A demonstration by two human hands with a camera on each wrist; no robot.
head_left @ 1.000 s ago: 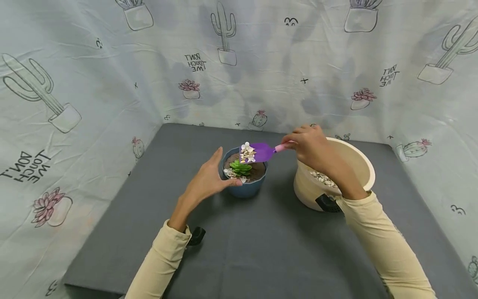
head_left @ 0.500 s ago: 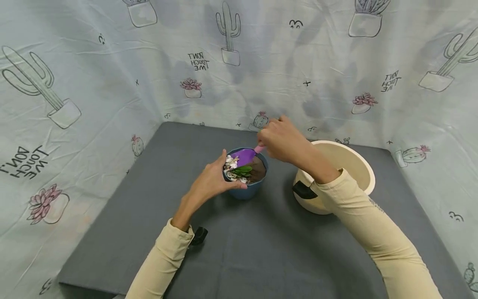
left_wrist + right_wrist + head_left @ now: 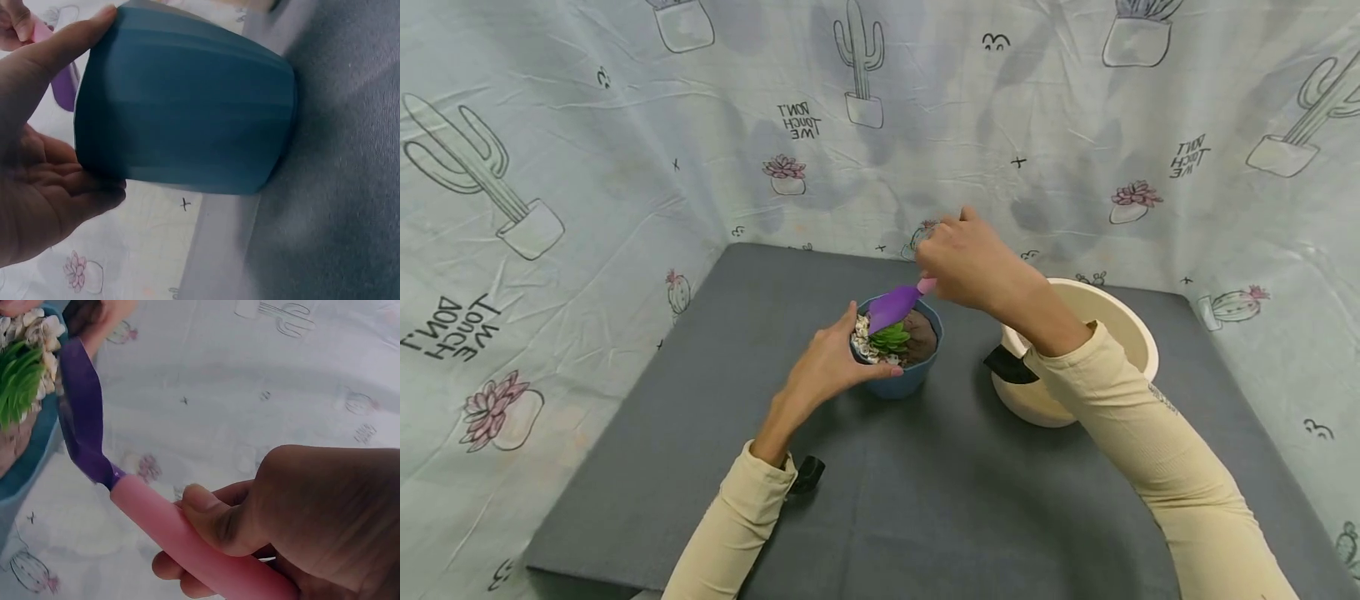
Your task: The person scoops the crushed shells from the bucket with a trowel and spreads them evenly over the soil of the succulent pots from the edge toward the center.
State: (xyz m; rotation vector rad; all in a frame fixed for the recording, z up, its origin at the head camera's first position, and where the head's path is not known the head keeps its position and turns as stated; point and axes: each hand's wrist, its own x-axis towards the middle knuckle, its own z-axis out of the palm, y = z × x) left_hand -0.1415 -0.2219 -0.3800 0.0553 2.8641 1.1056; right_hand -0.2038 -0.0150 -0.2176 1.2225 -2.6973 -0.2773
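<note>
A blue flower pot [image 3: 895, 385] with brown soil [image 3: 922, 340] and a green succulent [image 3: 891, 337] stands on the dark cloth. My left hand [image 3: 823, 362] holds its rim, thumb at the near side and fingers at the left; the left wrist view shows this hand [image 3: 37, 206] against the pot wall [image 3: 187, 100]. In my right hand [image 3: 966, 260] is the pink handle of a purple garden trowel [image 3: 890, 308], its blade tilted down over the pot's left side. Small white shells or pebbles [image 3: 53, 328] lie around the succulent, beside the blade.
A large cream pot [image 3: 1138, 333] stands to the right, partly behind my right forearm. Grey cloth [image 3: 917, 500] covers the table. White cactus-print fabric [image 3: 940, 125] hangs behind and at both sides.
My right hand has brought the trowel left over the blue pot and tipped it. The white pieces have slid off the blade into the pot's left side. My left hand stays at the rim.
</note>
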